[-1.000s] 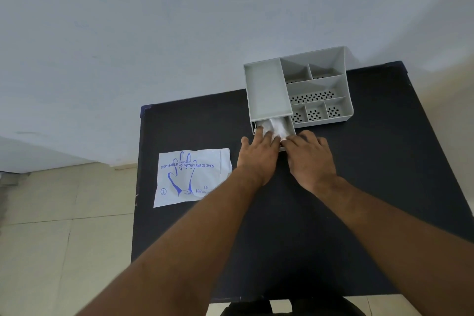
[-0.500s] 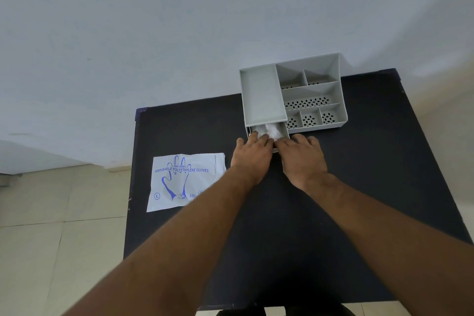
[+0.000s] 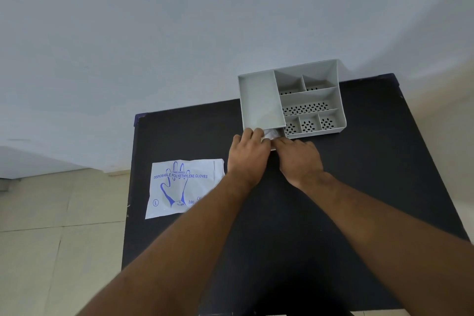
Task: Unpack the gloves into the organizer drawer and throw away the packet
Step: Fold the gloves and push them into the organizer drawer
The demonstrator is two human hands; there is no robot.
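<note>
The fingers (image 3: pixel 252 133) of the left hand (image 3: pixel 247 159) are pressing flat, held together, on the front of the organizer drawer (image 3: pixel 278 136), while those of the right hand (image 3: pixel 298 161) are lying alongside, tips on the same lip — neither hand is pinching anything. Between them a sliver of the gloves (image 3: pixel 271 133) is showing, white and crumpled, inside the drawer. Compared with a second ago the drawer is sticking out far less from under the grey organizer (image 3: pixel 259 100), so it is being slid shut; I judge the unpacking done and the closing nearly finished.

The packet (image 3: pixel 183 187) is lying flat on the tabletop (image 3: pixel 359 187) to the left, well apart from the drawer, its near corner hidden by the left forearm and its left side overhanging the tabletop's left edge — a nudge could drop it. The organizer is sitting at the far edge against the wall. The near and right stretches are leaving open room for reaching back to the packet.
</note>
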